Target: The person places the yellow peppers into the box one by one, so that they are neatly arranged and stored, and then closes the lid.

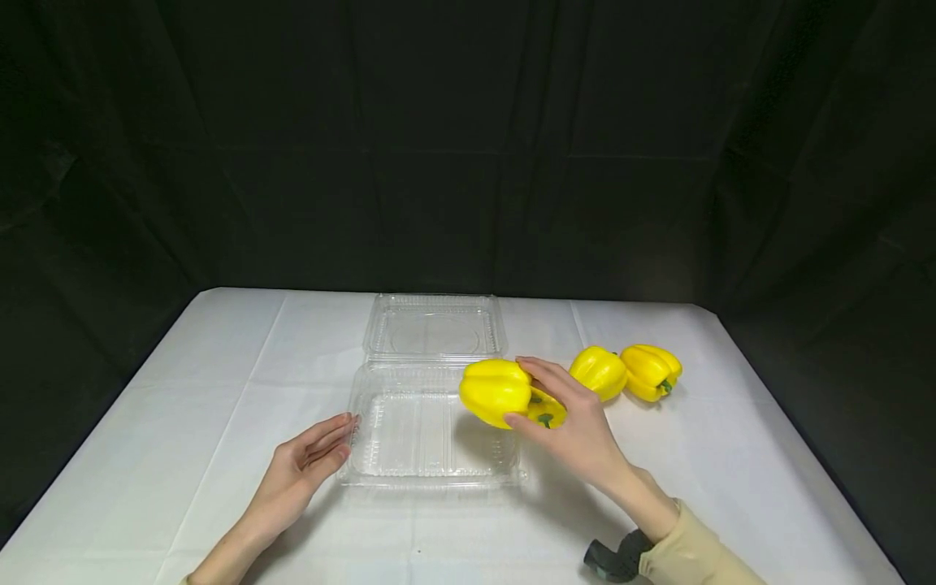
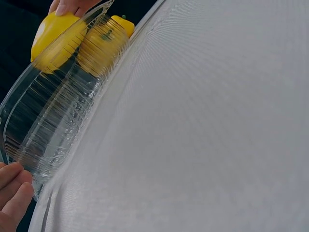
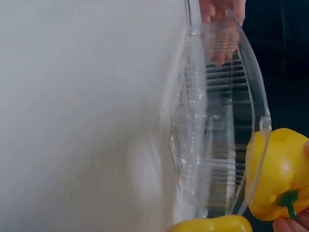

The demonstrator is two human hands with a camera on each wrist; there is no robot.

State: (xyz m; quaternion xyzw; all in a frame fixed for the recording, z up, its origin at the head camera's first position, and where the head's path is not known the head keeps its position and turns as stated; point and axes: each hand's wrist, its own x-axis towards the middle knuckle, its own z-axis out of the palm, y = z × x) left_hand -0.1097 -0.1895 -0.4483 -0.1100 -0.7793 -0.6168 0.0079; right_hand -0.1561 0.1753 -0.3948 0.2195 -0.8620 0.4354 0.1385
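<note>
A: So, moving left to right, what's there?

B: The left hand [image 1: 303, 465] lies flat, fingers straight, touching the left edge of a clear tray [image 1: 409, 479] on the white surface [image 1: 146, 455]. Its hinged lid [image 1: 435, 325] lies open behind. The tray looks empty.

A: And further right?

B: The right hand [image 1: 574, 426] grips a yellow pepper [image 1: 496, 392] over the tray's right rim. Another pepper [image 1: 544, 410] sits beneath it; two peppers [image 1: 625, 372] lie beyond.

A: Any handling advice?

B: I'd judge it best to steady the light tray and lower the pepper gently.
</note>
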